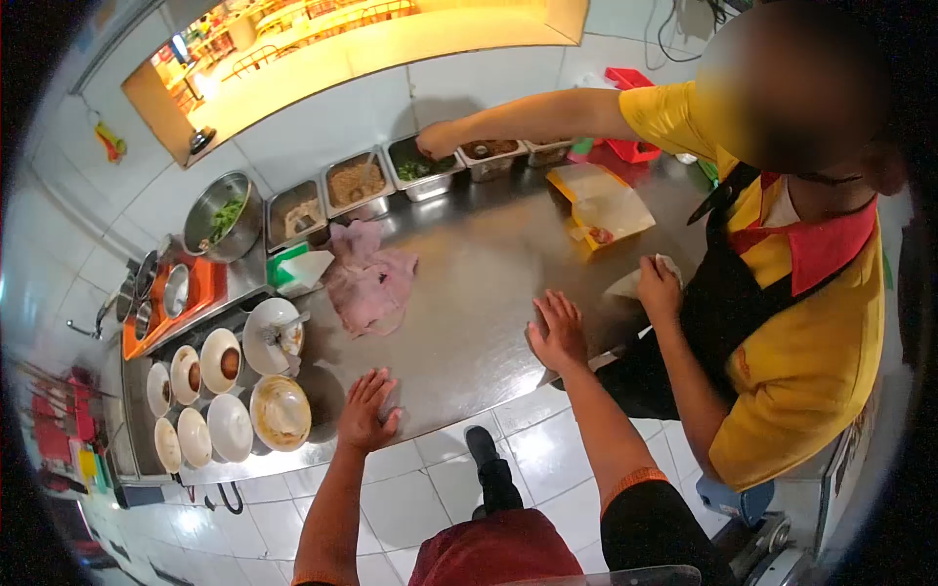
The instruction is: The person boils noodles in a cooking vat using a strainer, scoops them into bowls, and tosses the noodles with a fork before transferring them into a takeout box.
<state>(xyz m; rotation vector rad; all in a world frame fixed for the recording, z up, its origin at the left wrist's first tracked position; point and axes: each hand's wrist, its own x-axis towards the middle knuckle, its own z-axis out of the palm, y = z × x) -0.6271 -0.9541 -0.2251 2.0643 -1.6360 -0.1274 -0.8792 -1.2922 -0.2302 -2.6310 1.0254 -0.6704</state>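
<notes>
The left hand lies palm-down at the surface's near edge, fingers slightly spread; the right hand, forearm extended, rests likewise, thumb apart.

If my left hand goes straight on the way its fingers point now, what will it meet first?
Your left hand would probably meet the pink cloth on the steel counter first, though the curved view leaves this uncertain.

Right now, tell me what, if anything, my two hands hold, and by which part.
Nothing is held: the left hand and right hand are both open and empty at the steel counter.
</notes>
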